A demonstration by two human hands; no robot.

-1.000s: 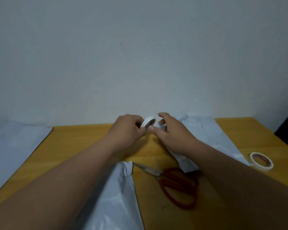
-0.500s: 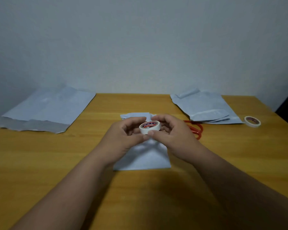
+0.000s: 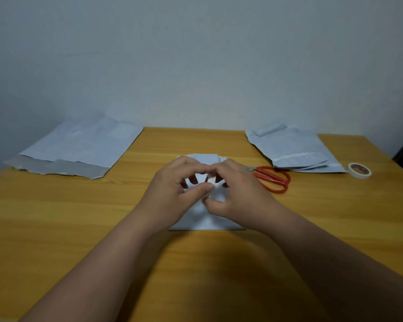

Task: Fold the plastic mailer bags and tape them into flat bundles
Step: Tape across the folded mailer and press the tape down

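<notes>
A folded pale mailer bag (image 3: 203,219) lies flat in the middle of the wooden table (image 3: 56,217). Above it both hands meet round a small white tape roll (image 3: 211,182), which stands on edge and is mostly hidden by fingers. My left hand (image 3: 175,189) pinches it with thumb and fingertips from the left. My right hand (image 3: 237,194) curls round it from the right. A stack of flat mailer bags (image 3: 79,149) lies at the far left. Another pile of mailer bags (image 3: 293,149) lies at the far right.
Red-handled scissors (image 3: 271,177) lie just right of my right hand, blades pointing left. A second white tape roll (image 3: 359,170) lies flat near the table's right edge. A pale wall rises behind the table's far edge.
The view has tilted down from the wall to the table. The tape roll has turned from lying face up between my hands to standing on edge, and my fingers have closed in over it.
</notes>
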